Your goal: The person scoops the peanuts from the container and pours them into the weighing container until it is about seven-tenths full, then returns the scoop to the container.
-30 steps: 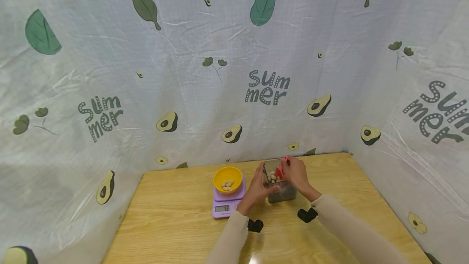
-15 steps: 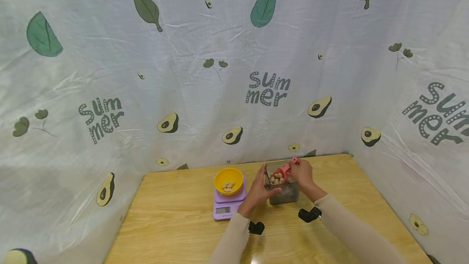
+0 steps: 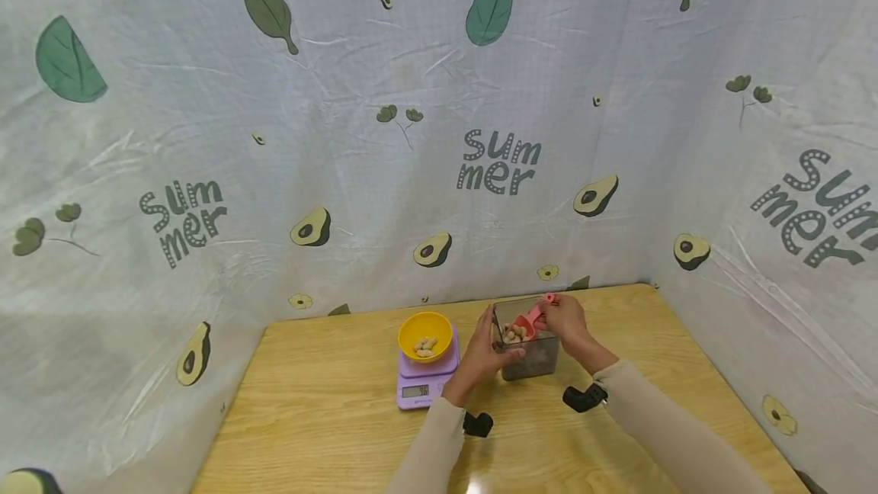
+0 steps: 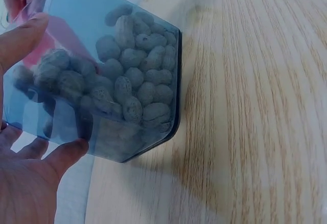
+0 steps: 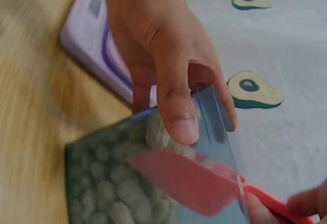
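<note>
A clear, dark-tinted plastic container (image 3: 538, 363) stands on the table, part filled with unshelled peanuts (image 4: 134, 76). My left hand (image 3: 480, 360) grips its left side, thumb across the near wall and fingers along the side. Inside the container is a pink-red scoop (image 5: 196, 183), its bowl down among the peanuts and its handle tilted up to the right. The fingers of my right hand (image 3: 568, 325) pinch that handle over the right rim. Some peanuts appear to lie in or against the scoop; how many is unclear.
Left of the container, a purple kitchen scale (image 3: 414, 393) carries a yellow bowl (image 3: 424, 319) with several peanuts in it. Its small display seems to read 96. A printed cloth (image 3: 501, 242) hangs behind the wooden table (image 3: 322, 402).
My right hand has shifted slightly right with the scoop, which lifted peanuts at half a second ago and now sits a little lower. My left hand stays on the container.
</note>
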Available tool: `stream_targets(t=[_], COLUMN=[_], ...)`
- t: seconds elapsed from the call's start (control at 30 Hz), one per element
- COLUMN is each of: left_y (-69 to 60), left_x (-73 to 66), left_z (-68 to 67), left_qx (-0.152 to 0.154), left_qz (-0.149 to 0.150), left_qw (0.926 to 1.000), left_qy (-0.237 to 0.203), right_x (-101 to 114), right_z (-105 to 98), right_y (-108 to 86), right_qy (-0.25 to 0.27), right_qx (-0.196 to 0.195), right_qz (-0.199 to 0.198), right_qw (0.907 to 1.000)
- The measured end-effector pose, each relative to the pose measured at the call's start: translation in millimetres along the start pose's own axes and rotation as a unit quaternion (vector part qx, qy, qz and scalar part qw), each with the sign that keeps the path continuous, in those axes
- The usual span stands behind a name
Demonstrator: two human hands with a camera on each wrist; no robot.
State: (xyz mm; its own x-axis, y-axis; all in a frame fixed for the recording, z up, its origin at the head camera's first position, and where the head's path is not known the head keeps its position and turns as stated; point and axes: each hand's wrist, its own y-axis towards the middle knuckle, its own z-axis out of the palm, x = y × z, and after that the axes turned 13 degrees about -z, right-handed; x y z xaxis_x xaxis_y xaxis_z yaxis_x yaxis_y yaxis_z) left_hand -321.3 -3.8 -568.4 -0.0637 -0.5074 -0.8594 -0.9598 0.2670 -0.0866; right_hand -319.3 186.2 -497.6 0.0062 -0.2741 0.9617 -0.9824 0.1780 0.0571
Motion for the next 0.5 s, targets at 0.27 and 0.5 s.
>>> stream_targets(t=[0.27,0.5], left_y=[1.0,-0.5], left_x=[-1.1,-1.3], left_z=[-0.2,-1.3], left_qx=[-0.002,0.001], left_qz=[-0.005,-0.009], left_qw=[1.0000,0.9999], left_qy=[0.006,0.006], right_x=[-4.6,-3.1], right_z=[-2.7,2.2], right_y=[4.1,2.4], right_qy=[0.120,0.059], right_qx=[-0.048,-0.017], right_qz=[0.046,0.008], right_qw=[0.9905,0.9981])
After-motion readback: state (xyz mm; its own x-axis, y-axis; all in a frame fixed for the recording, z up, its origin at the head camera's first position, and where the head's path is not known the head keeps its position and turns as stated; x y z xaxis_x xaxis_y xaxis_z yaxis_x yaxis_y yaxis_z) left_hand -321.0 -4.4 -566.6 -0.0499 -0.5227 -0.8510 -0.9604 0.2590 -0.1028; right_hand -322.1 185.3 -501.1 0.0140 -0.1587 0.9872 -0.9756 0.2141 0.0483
